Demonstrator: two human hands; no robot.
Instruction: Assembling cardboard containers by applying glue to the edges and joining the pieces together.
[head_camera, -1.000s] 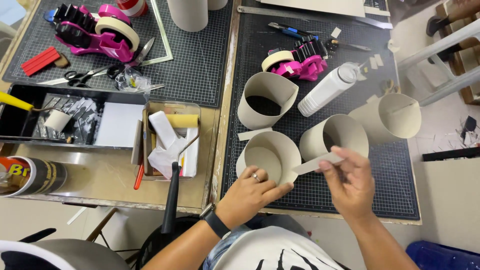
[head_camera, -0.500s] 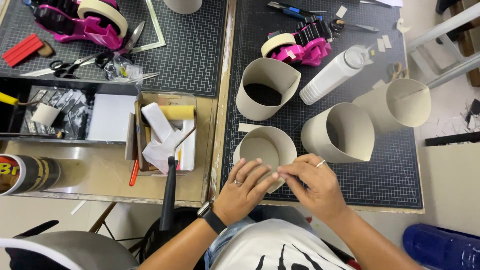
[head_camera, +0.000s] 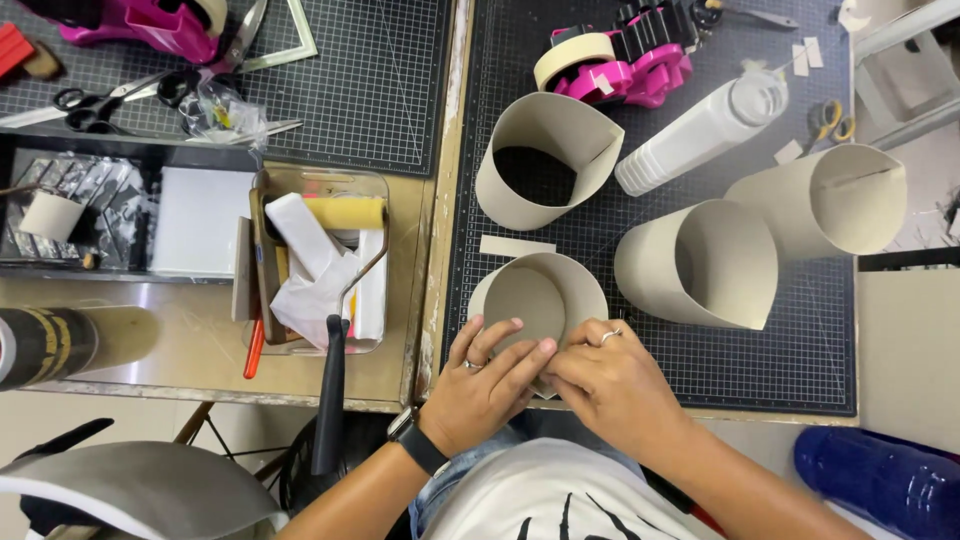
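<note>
Head view: both hands at 6 o'clock.
Left hand (head_camera: 488, 385): fingers pinching cardboard cylinder (head_camera: 540, 305) wall.
Right hand (head_camera: 610, 385): fingers pressing the seam; press evenly, I judge.

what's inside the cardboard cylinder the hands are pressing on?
The cardboard cylinder shows only its bare tan inner wall and a flat tan bottom. The left hand and right hand cover its near rim, so the seam there is hidden.

Pink tape dispenser (head_camera: 625, 62), white bottle (head_camera: 700, 132), scissors (head_camera: 95, 103).
</note>
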